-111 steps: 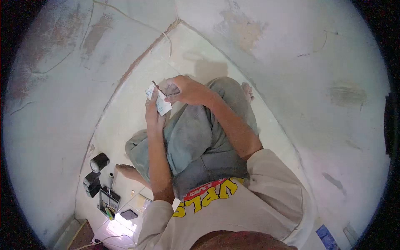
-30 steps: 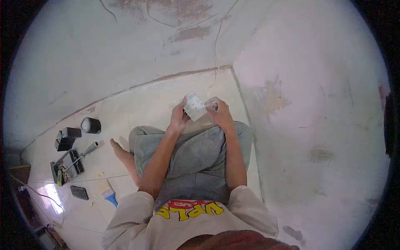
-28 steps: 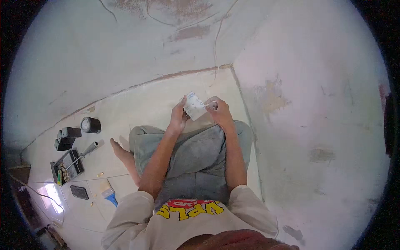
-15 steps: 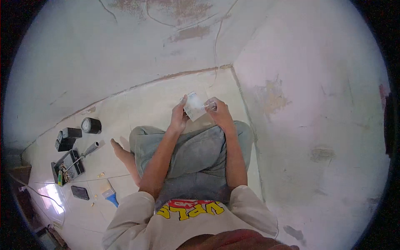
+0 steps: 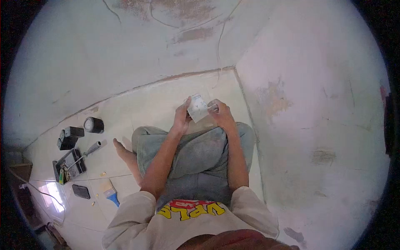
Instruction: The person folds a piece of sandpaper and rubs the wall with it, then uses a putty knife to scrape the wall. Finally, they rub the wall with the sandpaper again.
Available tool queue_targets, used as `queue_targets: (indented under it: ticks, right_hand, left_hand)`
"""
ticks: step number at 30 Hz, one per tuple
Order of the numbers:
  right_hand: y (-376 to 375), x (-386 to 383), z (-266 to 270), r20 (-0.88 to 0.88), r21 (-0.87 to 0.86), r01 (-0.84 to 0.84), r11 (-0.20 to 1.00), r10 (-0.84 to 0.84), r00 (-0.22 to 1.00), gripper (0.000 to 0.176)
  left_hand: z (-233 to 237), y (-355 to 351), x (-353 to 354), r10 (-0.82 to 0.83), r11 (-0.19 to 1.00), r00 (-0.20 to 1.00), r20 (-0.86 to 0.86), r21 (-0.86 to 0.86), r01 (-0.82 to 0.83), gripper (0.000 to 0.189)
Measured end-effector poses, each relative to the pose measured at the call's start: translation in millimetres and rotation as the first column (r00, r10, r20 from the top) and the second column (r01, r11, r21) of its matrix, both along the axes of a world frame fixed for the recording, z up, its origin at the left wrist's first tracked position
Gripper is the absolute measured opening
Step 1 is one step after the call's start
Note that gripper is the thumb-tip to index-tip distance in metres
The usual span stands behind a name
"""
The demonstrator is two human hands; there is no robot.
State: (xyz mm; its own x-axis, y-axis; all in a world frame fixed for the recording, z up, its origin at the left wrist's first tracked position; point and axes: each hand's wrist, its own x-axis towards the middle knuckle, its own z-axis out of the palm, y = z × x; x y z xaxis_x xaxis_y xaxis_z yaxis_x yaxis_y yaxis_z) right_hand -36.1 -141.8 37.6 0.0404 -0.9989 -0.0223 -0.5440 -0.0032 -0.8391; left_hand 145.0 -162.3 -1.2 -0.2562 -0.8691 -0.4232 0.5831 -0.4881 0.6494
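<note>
The black tray [image 5: 69,166] sits on the floor [image 5: 146,108] between 8 and 9 o'clock from the middle of the view, and it has small things inside. A long tool with a grey handle [image 5: 93,147] leans over it, its fat end up and to the right. Black blocks [image 5: 71,137] sit at 9 o'clock, near the tray. At 8 o'clock lies a flat dark thing that looks like a phone [image 5: 81,191]. The round black thing [image 5: 93,124] is at 9 o'clock, just beside the blocks. The paintbrush [image 5: 110,194] lies near 8 o'clock, with its blue handle pointing down to the right. Next comes a bare foot [image 5: 123,151].

The left arm goes up and leans right. The left hand [image 5: 182,118] is partly closed on the card's left side, with the thumb up near its edge. The white card [image 5: 198,109] is close to the middle, at 12 o'clock, above the crossed legs. It is tilted and has blue letters on it. The right arm goes up and leans left. The right hand [image 5: 222,114] has its fingers bent in by the card's right edge. I cannot tell if they pinch it.
</note>
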Motion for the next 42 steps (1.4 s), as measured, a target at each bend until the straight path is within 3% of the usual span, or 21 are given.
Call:
queue_targets:
  ticks: [5,7,11,13,17,19,20,22,23,26,28,31,35,38,40,42]
  right_hand:
    - [5.8,1.3,2.2,-0.063,-0.021,0.026,0.999,-0.027,0.998,0.020]
    - [2.4,-3.1,-8.1,-0.110,-0.135,-0.011,0.991,-0.004,0.994,0.020]
    - [0.1,-3.2,-14.1,-0.147,-0.073,0.058,0.996,-0.068,0.987,0.018]
    - [0.1,-2.6,-5.9,-0.046,-0.022,0.070,0.997,-0.071,0.996,0.018]
    - [-0.1,-2.7,-2.1,-0.062,0.060,0.122,0.991,-0.118,0.991,0.017]
    - [5.4,-1.0,-2.7,-0.155,-0.293,0.064,0.954,-0.113,0.981,0.020]
    - [5.1,-2.2,-2.9,-0.152,-0.280,0.069,0.958,-0.115,0.982,0.020]
    - [-0.5,-2.2,11.8,0.157,0.155,0.076,0.985,-0.101,0.983,0.025]
    - [-1.1,-1.9,12.1,0.161,0.163,0.077,0.984,-0.104,0.981,0.025]
    - [-0.5,1.2,12.6,0.216,0.067,-0.034,0.997,0.019,0.976,0.028]
    - [0.5,4.7,15.9,0.133,-0.036,-0.055,0.998,0.059,0.989,0.026]
    - [-0.1,2.2,12.9,0.274,-0.020,-0.064,0.998,0.067,0.959,0.031]
    - [-0.8,1.7,10.4,0.273,-0.018,-0.047,0.999,0.050,0.961,0.036]
    - [2.5,6.9,30.6,0.388,0.056,-0.031,0.998,0.007,0.922,0.039]
    - [2.8,7.5,34.3,0.208,-0.059,0.011,0.998,0.002,0.978,0.032]
    - [0.8,8.5,33.4,0.179,-0.128,0.000,0.992,0.023,0.984,0.032]
  left_hand:
    - [6.3,9.4,-1.7,-0.004,0.995,0.983,0.183,-0.101,0.023,0.042]
    - [5.7,8.9,-2.1,-0.024,0.977,0.943,0.331,-0.191,0.092,0.035]
    - [13.7,13.1,-5.6,0.003,0.969,0.944,0.331,-0.234,0.079,0.030]
    - [5.3,9.8,-4.8,-0.027,0.954,0.955,0.294,-0.278,0.113,0.028]
    - [-5.7,7.2,-5.7,0.000,0.935,0.939,0.344,-0.333,0.122,0.028]
    - [-5.9,5.6,-1.5,0.027,0.888,0.887,0.460,-0.418,0.190,0.030]
    - [-7.1,5.7,-1.0,0.018,0.893,0.885,0.465,-0.405,0.195,0.030]
    - [3.5,8.0,-2.0,-0.066,0.937,0.879,0.473,-0.273,0.218,0.030]
    - [8.7,8.8,-2.5,-0.072,0.939,0.876,0.477,-0.264,0.221,0.030]
    - [13.1,11.3,-3.7,-0.100,0.911,0.894,0.437,-0.321,0.259,0.027]
    - [13.8,11.5,-5.3,-0.092,0.921,0.935,0.343,-0.328,0.210,0.026]
    - [15.9,11.2,-6.7,-0.096,0.897,0.957,0.274,-0.394,0.203,0.029]
    - [22.1,12.0,-5.1,-0.133,0.912,0.955,0.264,-0.345,0.223,0.029]
    - [22.8,11.0,-3.3,-0.088,0.888,0.968,0.235,-0.423,0.183,0.035]
    - [24.5,8.8,-0.8,-0.043,0.863,0.946,0.321,-0.465,0.197,0.043]
    - [24.5,7.8,-1.2,-0.045,0.868,0.955,0.293,-0.461,0.182,0.046]
